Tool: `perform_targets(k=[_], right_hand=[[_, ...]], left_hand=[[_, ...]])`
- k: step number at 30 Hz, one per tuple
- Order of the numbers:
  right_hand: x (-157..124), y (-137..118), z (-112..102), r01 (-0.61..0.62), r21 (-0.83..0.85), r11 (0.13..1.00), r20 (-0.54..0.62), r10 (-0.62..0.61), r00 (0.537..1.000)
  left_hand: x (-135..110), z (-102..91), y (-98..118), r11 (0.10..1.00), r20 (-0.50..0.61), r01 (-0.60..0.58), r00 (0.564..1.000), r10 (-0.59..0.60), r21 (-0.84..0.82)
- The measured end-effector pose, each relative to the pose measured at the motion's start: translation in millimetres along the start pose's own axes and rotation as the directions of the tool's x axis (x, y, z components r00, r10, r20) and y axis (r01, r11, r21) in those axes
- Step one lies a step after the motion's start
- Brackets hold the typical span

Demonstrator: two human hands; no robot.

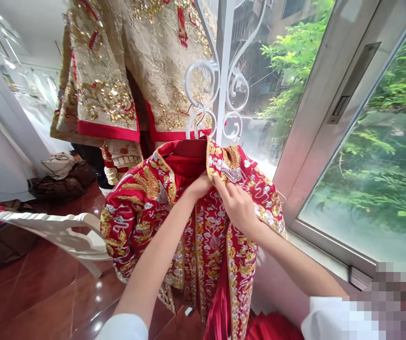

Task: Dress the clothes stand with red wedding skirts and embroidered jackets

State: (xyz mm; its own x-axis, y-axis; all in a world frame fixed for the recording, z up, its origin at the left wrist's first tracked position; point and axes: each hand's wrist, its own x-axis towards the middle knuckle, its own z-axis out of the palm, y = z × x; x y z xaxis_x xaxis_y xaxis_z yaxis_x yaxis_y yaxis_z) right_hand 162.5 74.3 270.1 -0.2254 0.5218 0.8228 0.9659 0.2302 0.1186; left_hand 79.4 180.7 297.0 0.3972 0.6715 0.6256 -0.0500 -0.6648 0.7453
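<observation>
A red embroidered jacket (142, 208) with gold and silver stitching hangs on a hanger (199, 125) hooked to a white scrolled metal stand (220, 85). My right hand (238, 203) pinches the jacket's collar edge near the neck opening, fingers closed on the cloth. My left hand (197, 186) is at the same opening, fingers curled into the front edge and partly hidden by fabric. A cream and gold embroidered garment (117, 71) with red trim hangs higher on the stand, behind the jacket.
A large window (366, 141) with a grey frame stands at the right, trees outside. A white chair (64, 233) stands at the left on the glossy red-brown floor (47, 297). Bags and cloth (59, 177) lie on the floor behind it.
</observation>
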Motion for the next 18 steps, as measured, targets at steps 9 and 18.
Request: perform_targets(k=[9, 18], right_hand=[[-18.2, 88.6, 1.8, -0.316, 0.408, 0.857, -0.21, 0.425, 0.881], [-64.7, 126.4, 18.5, -0.481, 0.036, 0.876, 0.028, 0.48, 0.877]], left_hand=[[-3.5, 2.0, -14.5, 0.894, 0.199, 0.252, 0.962, -0.189, -0.37], [-8.1, 18.0, -19.9, 0.816, 0.274, -0.234, 0.957, 0.097, 0.529]])
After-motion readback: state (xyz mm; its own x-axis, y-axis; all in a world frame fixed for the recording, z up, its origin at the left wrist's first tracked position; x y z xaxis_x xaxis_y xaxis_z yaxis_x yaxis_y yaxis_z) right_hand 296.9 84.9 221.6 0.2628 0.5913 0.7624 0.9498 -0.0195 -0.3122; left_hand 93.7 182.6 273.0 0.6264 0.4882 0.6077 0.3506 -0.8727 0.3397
